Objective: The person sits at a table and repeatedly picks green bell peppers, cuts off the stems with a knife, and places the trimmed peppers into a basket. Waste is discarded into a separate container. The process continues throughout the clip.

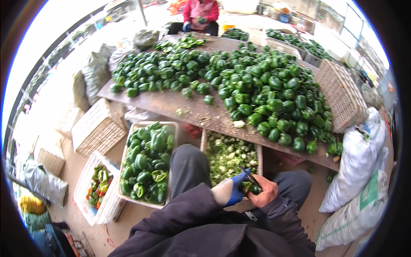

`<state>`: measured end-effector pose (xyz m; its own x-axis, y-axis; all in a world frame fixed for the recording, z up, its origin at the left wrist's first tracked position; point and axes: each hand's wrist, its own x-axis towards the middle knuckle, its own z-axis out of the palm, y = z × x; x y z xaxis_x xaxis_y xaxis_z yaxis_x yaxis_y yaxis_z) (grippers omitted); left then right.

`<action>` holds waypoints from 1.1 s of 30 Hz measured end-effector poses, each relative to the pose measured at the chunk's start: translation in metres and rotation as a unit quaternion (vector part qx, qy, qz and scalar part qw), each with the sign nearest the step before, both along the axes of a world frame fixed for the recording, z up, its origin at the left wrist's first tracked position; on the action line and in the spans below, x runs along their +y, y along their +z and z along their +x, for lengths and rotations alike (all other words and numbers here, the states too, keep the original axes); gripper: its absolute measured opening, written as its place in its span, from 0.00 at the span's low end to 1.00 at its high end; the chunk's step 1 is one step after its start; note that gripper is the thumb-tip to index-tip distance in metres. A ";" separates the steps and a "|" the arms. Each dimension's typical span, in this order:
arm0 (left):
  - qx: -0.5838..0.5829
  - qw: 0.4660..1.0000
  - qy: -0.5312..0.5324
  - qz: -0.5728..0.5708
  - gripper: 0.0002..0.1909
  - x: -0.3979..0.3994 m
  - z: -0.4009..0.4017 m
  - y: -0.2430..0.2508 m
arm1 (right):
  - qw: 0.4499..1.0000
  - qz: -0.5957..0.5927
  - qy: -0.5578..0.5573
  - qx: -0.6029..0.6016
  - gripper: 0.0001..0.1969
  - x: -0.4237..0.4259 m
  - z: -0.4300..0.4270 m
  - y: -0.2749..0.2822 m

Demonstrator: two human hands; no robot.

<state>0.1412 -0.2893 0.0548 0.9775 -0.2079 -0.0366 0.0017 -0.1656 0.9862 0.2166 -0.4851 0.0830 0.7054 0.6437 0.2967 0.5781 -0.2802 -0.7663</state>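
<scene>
My left hand (pixel 236 191), in a blue glove, holds a green bell pepper (pixel 246 186) in front of my lap. My right hand (pixel 266 192) is bare and closed around a narrow dark-bladed cutting tool (pixel 249 177), whose tip points up and to the left. The two hands are close together and hide most of the pepper. Under and beyond them, between my knees, is a crate (pixel 260 154) of pale green pepper cores and trimmings (pixel 229 157). By my left knee stands a crate (pixel 176 135) filled with green bell peppers (pixel 144 160).
A brown table (pixel 173 104) ahead bears a large pile of green bell peppers (pixel 269 86). A white crate (pixel 109 212) with red and green peppers stands at left, near a stacked pale crate (pixel 96 128). White sacks (pixel 351 167) flank the right. Across the table sits another person (pixel 202 16).
</scene>
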 end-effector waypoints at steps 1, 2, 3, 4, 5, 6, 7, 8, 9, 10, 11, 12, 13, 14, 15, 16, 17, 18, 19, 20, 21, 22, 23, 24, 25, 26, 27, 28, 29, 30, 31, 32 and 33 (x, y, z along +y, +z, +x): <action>0.016 1.000 0.021 0.001 0.39 -0.002 -0.003 -0.004 | 1.000 -0.004 0.003 -0.028 0.22 0.001 -0.001 -0.002; 0.042 0.999 -0.011 0.013 0.33 -0.002 0.002 -0.007 | 0.999 -0.016 0.007 -0.032 0.21 0.001 -0.002 -0.003; 0.029 0.999 0.010 -0.020 0.28 -0.003 -0.002 -0.007 | 0.999 -0.009 0.012 -0.034 0.21 0.000 -0.003 -0.003; 0.071 0.996 0.018 -0.046 0.28 -0.006 0.003 -0.005 | 0.999 -0.010 0.020 -0.042 0.19 0.000 -0.003 -0.004; 0.153 0.986 0.014 -0.060 0.32 -0.005 0.001 -0.002 | 0.999 -0.019 0.025 -0.013 0.18 -0.001 -0.004 -0.004; 0.150 0.987 0.006 -0.056 0.37 -0.002 -0.001 0.003 | 0.999 -0.030 0.023 0.021 0.17 -0.003 -0.005 -0.004; 0.176 0.982 -0.001 -0.064 0.41 -0.001 -0.004 0.007 | 0.998 -0.041 0.021 0.053 0.16 -0.004 -0.006 -0.003; 0.157 0.985 -0.021 -0.068 0.44 0.002 -0.005 0.011 | 0.975 -0.047 0.009 0.218 0.13 -0.005 -0.006 -0.002; 0.126 0.988 -0.043 -0.079 0.46 0.003 -0.007 0.014 | 0.961 -0.019 0.015 0.276 0.12 -0.006 -0.006 -0.001; 0.142 0.988 -0.025 -0.057 0.49 0.000 -0.007 0.015 | 0.967 -0.008 0.032 0.252 0.12 -0.007 -0.006 -0.001; 0.087 0.995 -0.006 -0.040 0.49 -0.002 -0.008 0.015 | 0.972 0.001 0.043 0.231 0.12 -0.008 -0.004 0.000; 0.035 0.999 0.010 -0.021 0.50 -0.005 -0.009 0.013 | 0.970 0.004 0.046 0.238 0.12 -0.008 -0.003 -0.001; 0.020 1.000 0.019 0.008 0.50 -0.009 -0.010 0.011 | 0.970 0.007 0.048 0.238 0.12 -0.009 -0.002 -0.003; 0.066 0.998 -0.011 -0.010 0.52 -0.008 -0.011 0.007 | 0.972 0.002 0.052 0.228 0.12 -0.011 0.000 -0.006; 0.040 0.999 -0.019 0.006 0.53 -0.010 -0.012 0.003 | 0.965 -0.005 0.052 0.256 0.12 -0.013 0.001 -0.009; 0.023 0.999 -0.028 0.025 0.54 -0.012 -0.012 0.000 | 0.960 -0.021 0.054 0.275 0.12 -0.016 0.003 -0.013; 0.026 0.998 -0.042 0.048 0.55 -0.012 -0.013 -0.003 | 0.954 -0.037 0.057 0.293 0.12 -0.020 0.006 -0.018; -0.029 0.998 -0.048 0.020 0.56 -0.012 -0.015 -0.004 | 0.944 -0.017 0.056 0.326 0.12 -0.023 0.007 -0.025; -0.022 0.998 -0.048 0.033 0.55 -0.011 -0.016 -0.005 | 0.932 0.001 0.055 0.359 0.12 -0.025 0.007 -0.031; -0.024 0.998 -0.046 0.036 0.55 -0.012 -0.018 -0.005 | 0.920 0.022 0.057 0.386 0.12 -0.027 0.007 -0.037; -0.034 0.998 -0.042 0.035 0.54 -0.012 -0.019 -0.004 | 0.909 0.044 0.057 0.411 0.12 -0.029 0.007 -0.043; -0.065 0.996 -0.037 0.044 0.54 -0.012 -0.020 -0.002 | 0.898 0.068 0.060 0.430 0.11 -0.029 0.007 -0.048; -0.100 0.993 -0.030 0.046 0.53 -0.013 -0.021 0.000 | 0.931 0.072 0.073 0.351 0.10 -0.028 0.006 -0.052; -0.125 0.990 -0.025 0.052 0.53 -0.014 -0.022 0.003 | 0.968 0.077 0.084 0.223 0.09 -0.026 0.005 -0.055; -0.138 0.985 -0.016 0.099 0.52 -0.015 -0.023 0.006 | 0.978 0.078 0.073 0.177 0.08 -0.024 0.003 -0.057; -0.139 0.979 -0.008 0.148 0.51 -0.016 -0.024 0.009 | 0.892 0.144 0.053 0.426 0.08 -0.023 0.004 -0.058; -0.119 0.973 -0.009 0.200 0.51 -0.017 -0.026 0.012 | 0.737 0.204 0.022 0.644 0.08 -0.022 0.003 -0.059; -0.114 0.971 -0.014 0.209 0.51 -0.017 -0.026 0.015 | 0.720 0.210 0.009 0.662 0.08 -0.023 0.003 -0.060; -0.091 0.970 -0.029 0.223 0.51 -0.016 -0.025 0.017 | 0.701 0.222 -0.009 0.678 0.09 -0.024 0.003 -0.063; -0.067 0.968 -0.044 0.237 0.51 -0.016 -0.024 0.018 | 0.677 0.233 -0.021 0.698 0.10 -0.026 0.003 -0.066; -0.070 0.964 -0.064 0.248 0.51 -0.016 -0.024 0.019 | 0.838 0.204 0.013 0.506 0.10 -0.028 0.005 -0.071; -0.073 0.959 -0.084 0.259 0.51 -0.017 -0.024 0.020 | 0.943 0.162 0.051 0.286 0.11 -0.031 0.007 -0.077; -0.090 0.954 -0.090 0.273 0.51 -0.017 -0.023 0.021 | 0.974 0.137 0.060 0.173 0.12 -0.032 0.009 -0.083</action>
<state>0.1179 -0.3059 0.0753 0.9287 -0.3701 -0.0218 -0.2363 -0.6362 0.7345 0.2256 -0.5168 -0.0004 0.7177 0.6583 0.2272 0.2891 0.0152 -0.9572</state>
